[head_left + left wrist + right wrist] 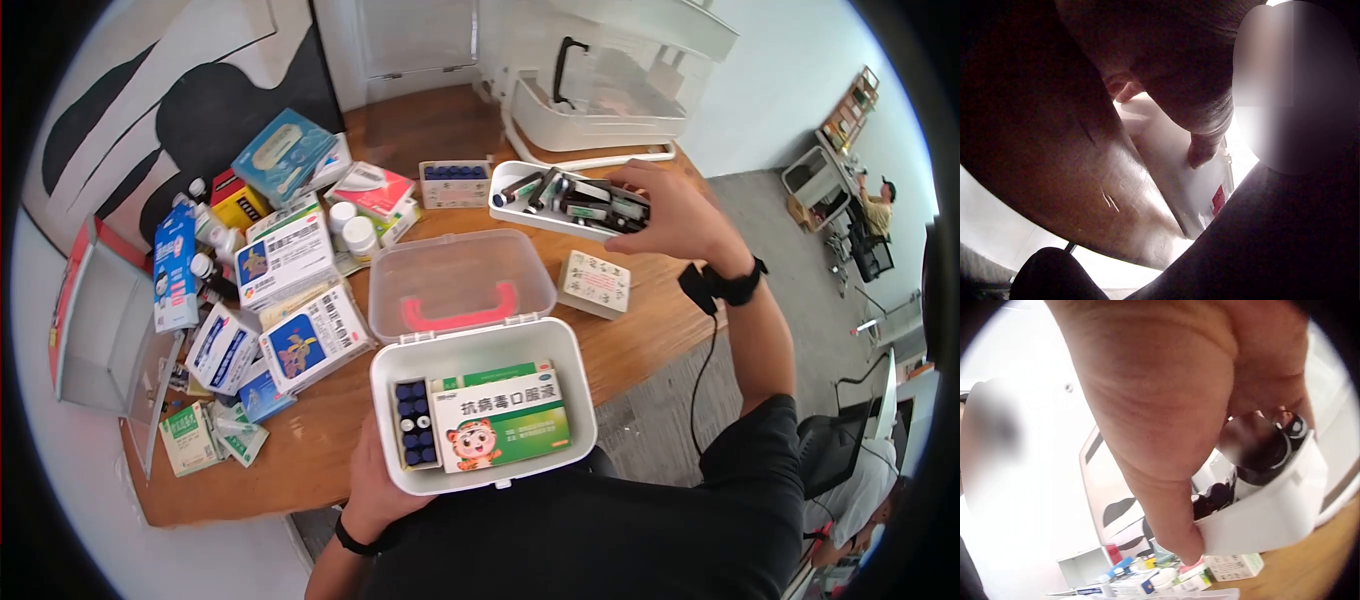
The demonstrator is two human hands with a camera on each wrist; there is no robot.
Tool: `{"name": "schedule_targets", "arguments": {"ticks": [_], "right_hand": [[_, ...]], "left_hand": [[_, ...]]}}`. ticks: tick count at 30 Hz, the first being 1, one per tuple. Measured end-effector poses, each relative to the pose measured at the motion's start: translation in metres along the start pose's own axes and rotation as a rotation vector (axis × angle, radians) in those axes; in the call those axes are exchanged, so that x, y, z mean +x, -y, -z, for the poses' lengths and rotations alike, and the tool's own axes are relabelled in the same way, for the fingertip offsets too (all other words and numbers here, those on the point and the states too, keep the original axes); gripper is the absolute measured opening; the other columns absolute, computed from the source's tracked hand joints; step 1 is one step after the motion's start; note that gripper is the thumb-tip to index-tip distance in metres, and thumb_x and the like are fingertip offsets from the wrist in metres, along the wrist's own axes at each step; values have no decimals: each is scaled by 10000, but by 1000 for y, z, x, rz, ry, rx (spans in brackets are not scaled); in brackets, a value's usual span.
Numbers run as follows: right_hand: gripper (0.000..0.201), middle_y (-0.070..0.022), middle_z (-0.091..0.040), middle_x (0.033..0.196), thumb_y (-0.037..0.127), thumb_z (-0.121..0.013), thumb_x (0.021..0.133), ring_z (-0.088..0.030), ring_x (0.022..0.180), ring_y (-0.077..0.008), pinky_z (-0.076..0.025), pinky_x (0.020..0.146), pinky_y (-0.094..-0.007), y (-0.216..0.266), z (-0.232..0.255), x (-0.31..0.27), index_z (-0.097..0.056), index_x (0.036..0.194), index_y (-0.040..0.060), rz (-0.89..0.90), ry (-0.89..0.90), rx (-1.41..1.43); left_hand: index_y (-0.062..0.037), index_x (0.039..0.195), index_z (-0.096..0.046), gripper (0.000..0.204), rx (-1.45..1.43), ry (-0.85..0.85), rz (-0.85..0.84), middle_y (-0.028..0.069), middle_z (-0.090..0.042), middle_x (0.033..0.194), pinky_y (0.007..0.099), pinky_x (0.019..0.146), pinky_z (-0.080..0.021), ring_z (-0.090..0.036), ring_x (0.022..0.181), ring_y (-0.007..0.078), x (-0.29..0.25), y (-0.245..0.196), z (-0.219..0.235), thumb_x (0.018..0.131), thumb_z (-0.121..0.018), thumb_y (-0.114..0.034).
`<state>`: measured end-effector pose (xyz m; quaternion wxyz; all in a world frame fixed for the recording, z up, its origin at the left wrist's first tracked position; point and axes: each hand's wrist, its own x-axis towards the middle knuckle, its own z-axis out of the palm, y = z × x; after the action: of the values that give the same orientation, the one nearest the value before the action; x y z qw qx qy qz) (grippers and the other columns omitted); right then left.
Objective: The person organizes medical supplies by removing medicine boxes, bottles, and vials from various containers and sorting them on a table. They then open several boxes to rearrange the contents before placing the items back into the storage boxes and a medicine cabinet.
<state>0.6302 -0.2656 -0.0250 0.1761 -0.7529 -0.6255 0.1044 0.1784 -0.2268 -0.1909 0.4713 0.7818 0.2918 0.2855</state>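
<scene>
An open white box point(585, 440) with a clear lid point(460, 270) and red handle holds green-and-white cartons point(510, 415) and a pack of blue-capped vials point(415, 425). My left hand point(383, 480) grips its left side, with the thumb against the wall in the left wrist view, where the box point(1169, 165) looks pale. Farther back, my right hand point(680, 212) holds the right end of a white tray point(520, 216) of small dark bottles point(585, 205). The right wrist view shows the thumb outside the tray wall point(1260, 519); the other fingertips are partly hidden.
Medicine cartons point(300, 335), white bottles point(360, 238) and a red-edged case point(100, 300) crowd the table's left. A small patterned box point(595, 285) lies right of the lid, a vial pack point(455, 187) behind it. A clear container point(600, 110) stands at the back. People sit far right.
</scene>
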Motion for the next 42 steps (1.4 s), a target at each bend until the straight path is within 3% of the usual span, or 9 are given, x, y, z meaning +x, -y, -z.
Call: {"name": "schedule_targets", "arguments": {"ticks": [3, 7, 12, 17, 30, 37, 40, 42], "right_hand": [[717, -183, -724, 1190, 289, -944, 714, -725, 1108, -340, -582, 974, -402, 40, -4, -8, -694, 1299, -41, 140, -21, 23], [656, -187, -702, 1122, 259, -941, 695, -709, 1032, -392, -588, 921, -425, 88, -16, -24, -704, 1235, -29, 368, 47, 13], [689, -172, -678, 1216, 284, -953, 712, -715, 1069, -379, -607, 899, -447, 116, -56, -35, -682, 1273, -11, 485, 146, 64], [720, -152, -672, 1235, 292, -969, 700, -714, 1075, -356, -606, 900, -439, 119, -64, -45, -681, 1295, 7, 433, 185, 19], [708, -132, -666, 1224, 211, -981, 659, -700, 1094, -334, -598, 922, -429, 114, -73, -51, -701, 1280, 18, 440, 91, 21], [704, -129, -664, 1221, 208, -976, 660, -700, 1096, -337, -596, 925, -433, 114, -78, -49, -703, 1279, 14, 454, 79, 65], [727, -145, -638, 1274, 208, -971, 667, -678, 1154, -349, -589, 949, -439, 111, -80, -48, -685, 1303, 3, 452, 114, 55], [748, -155, -621, 1300, 213, -970, 674, -662, 1184, -357, -583, 966, -446, 111, -85, -50, -669, 1325, 0, 455, 98, 34]], "left_hand": [[31, 1491, -525, 980, 165, -22, -170, 229, -630, 1396, 479, 1031, -566, -665, 1245, 422, -1, 4, 4, 710, -1007, -313], [50, 1560, -419, 1084, 236, 12, -220, 268, -603, 1427, 506, 1060, -558, -642, 1287, 457, -1, 10, 5, 730, -1001, -335], [46, 1565, -414, 1095, 101, 35, -87, 274, -591, 1449, 509, 1072, -552, -626, 1312, 462, -8, 18, 3, 728, -1002, -345], [55, 1526, -474, 1024, 203, 13, -190, 258, -577, 1497, 507, 1093, -546, -609, 1355, 455, -5, 12, 5, 742, -1002, -339], [91, 1583, -385, 1142, 256, -51, -310, 283, -557, 1511, 497, 1109, -527, -615, 1358, 445, -4, 15, 4, 742, -1011, -361], [90, 1568, -404, 1117, 236, 10, -265, 278, -570, 1500, 483, 1096, -539, -636, 1338, 428, 0, 12, 7, 745, -1008, -361], [37, 1581, -411, 1062, 208, 16, -213, 259, -581, 1505, 511, 1118, -540, -608, 1376, 447, -1, 9, 6, 777, -981, -358], [28, 1551, -443, 1014, 133, 25, -141, 220, -600, 1494, 468, 1110, -546, -637, 1342, 361, -1, 9, 3, 761, -995, -288]]}}
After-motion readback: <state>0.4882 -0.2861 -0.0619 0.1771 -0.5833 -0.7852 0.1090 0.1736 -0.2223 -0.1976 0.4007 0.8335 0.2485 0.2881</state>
